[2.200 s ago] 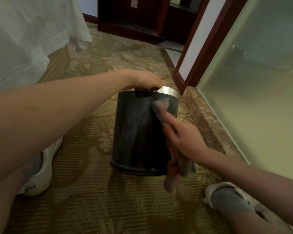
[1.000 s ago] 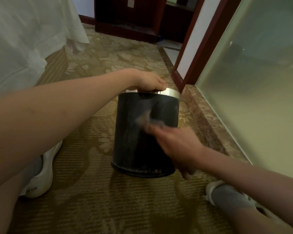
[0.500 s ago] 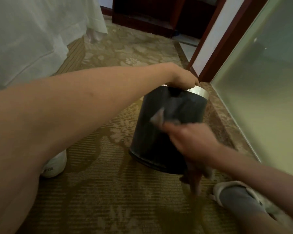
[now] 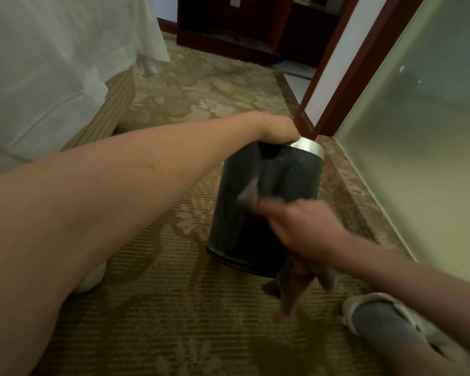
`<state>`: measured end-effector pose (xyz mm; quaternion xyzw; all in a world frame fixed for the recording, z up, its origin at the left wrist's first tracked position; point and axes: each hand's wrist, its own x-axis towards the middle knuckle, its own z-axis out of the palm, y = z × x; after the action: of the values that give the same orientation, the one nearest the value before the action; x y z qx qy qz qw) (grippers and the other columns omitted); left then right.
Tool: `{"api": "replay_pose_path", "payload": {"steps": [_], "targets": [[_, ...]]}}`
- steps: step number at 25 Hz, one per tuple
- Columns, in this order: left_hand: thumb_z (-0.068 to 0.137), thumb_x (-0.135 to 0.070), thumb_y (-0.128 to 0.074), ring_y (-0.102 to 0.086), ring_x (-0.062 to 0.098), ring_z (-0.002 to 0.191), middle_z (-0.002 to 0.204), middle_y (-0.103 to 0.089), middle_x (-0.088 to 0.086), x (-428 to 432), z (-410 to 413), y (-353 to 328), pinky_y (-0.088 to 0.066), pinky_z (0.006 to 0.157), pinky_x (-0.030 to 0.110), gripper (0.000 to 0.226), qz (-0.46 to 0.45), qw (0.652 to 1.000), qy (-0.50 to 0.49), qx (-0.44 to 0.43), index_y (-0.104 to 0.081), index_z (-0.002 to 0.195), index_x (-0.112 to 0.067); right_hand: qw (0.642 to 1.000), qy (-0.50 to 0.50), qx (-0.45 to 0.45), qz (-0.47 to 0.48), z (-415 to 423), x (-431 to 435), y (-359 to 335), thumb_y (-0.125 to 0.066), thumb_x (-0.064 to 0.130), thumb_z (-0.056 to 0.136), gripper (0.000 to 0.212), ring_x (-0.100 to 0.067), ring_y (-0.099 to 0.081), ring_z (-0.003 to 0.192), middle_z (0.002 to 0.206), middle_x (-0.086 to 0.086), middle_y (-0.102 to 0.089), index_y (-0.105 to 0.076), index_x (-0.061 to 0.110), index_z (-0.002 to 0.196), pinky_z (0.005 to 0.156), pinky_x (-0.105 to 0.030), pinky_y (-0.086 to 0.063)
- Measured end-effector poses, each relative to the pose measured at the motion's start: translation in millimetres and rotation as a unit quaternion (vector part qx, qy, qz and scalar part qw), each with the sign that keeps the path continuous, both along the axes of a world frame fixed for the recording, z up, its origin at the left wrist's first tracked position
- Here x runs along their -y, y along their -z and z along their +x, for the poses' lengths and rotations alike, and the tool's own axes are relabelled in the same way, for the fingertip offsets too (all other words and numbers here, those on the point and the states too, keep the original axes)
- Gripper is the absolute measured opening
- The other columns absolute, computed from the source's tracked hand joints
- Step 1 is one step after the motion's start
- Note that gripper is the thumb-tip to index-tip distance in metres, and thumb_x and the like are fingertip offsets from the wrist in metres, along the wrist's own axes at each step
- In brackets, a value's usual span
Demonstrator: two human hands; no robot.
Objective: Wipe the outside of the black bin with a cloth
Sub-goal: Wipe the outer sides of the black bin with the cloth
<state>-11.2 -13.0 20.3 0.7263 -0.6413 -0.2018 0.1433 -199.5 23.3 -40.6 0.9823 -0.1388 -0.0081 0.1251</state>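
Note:
The black bin [image 4: 244,229], round with a silver rim band, stands tilted on the patterned carpet at the centre. My left hand [image 4: 277,131] grips its top rim from the near left side. My right hand [image 4: 301,229], blurred by motion, holds a grey cloth [image 4: 255,191] against the bin's side about halfway up. The rest of the cloth hangs below my hand past the bin's base. The bin's far side is hidden.
A bed with a white sheet [image 4: 52,77] fills the left. A frosted glass panel [image 4: 423,147] with a stone sill runs along the right. Dark red wooden furniture [image 4: 228,28] stands at the back. My white shoe [image 4: 92,278] and slippered foot [image 4: 377,318] rest on the carpet.
My right hand moved the cloth from near the rim down to the middle of the bin's side. The bin now leans to the right. My left hand has kept hold of the rim.

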Motion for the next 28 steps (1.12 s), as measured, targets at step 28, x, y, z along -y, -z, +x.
{"api": "replay_pose_path", "payload": {"steps": [28], "targets": [[0.098,-0.043,-0.045,-0.061,0.021,0.071,0.080,-0.066,0.010,-35,-3,14,-0.044,0.063,0.030,0.046,-0.061,0.990,-0.114,-0.050,-0.069,0.082,-0.006,0.629,0.450,0.237,0.589,-77,-6,75,-0.068,0.029,0.084,0.093,-0.029,-0.047,0.130,0.148,-0.003,-0.044,-0.007,0.031,0.154,0.108,-0.043,-0.040]]}}
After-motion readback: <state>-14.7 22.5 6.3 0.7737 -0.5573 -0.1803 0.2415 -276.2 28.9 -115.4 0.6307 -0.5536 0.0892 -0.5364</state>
